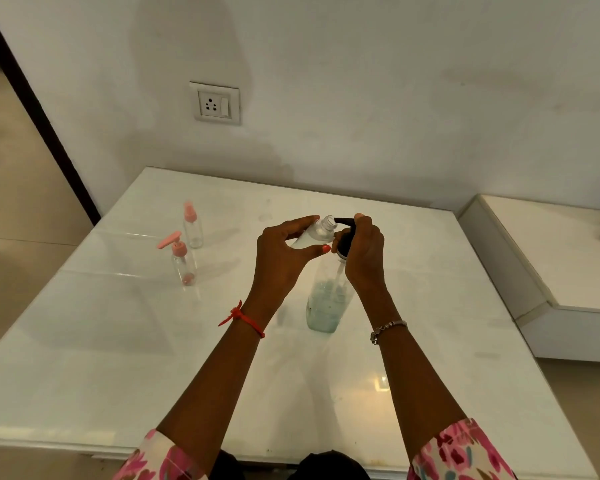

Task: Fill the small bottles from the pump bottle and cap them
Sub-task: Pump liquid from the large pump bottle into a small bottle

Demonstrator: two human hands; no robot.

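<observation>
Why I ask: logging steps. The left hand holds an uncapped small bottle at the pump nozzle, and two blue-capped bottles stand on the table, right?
Wrong colour: the head view shows the two standing bottles have pink caps, not blue. The rest is right.

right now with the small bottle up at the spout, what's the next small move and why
Probably press the pump head down with the right hand: the left hand holds the uncapped small bottle tilted, its open neck right at the black nozzle.
</observation>
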